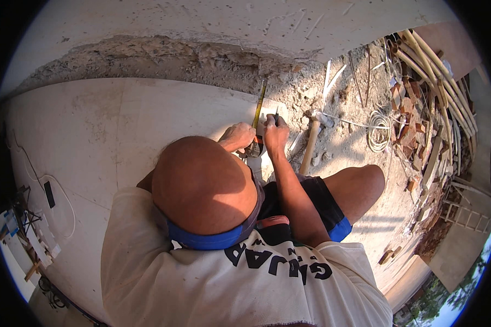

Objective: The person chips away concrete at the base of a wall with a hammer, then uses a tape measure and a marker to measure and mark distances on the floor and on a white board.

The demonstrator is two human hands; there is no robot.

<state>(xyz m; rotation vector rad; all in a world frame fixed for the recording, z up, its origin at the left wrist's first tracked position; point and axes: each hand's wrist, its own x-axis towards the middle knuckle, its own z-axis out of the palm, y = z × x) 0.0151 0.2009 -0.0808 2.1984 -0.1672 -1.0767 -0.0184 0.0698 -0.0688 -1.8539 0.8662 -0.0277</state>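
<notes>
My left hand is closed around the black and orange case of a tape measure. Its yellow blade stretches away from me across the pale sheet, and the far end lies near the sheet's edge. Just to the right of the blade, my right hand pinches a thin dark marking tool, a pen or pencil, its point facing away from me. Both hands are low over the right end of the sheet. My head and shoulders hide much of the sheet's near side.
A hammer with a wooden handle lies on the rubble right of my hands. Beyond are a coil of white cable, broken bricks and long pale poles. A rough, chipped wall base borders the sheet's far edge.
</notes>
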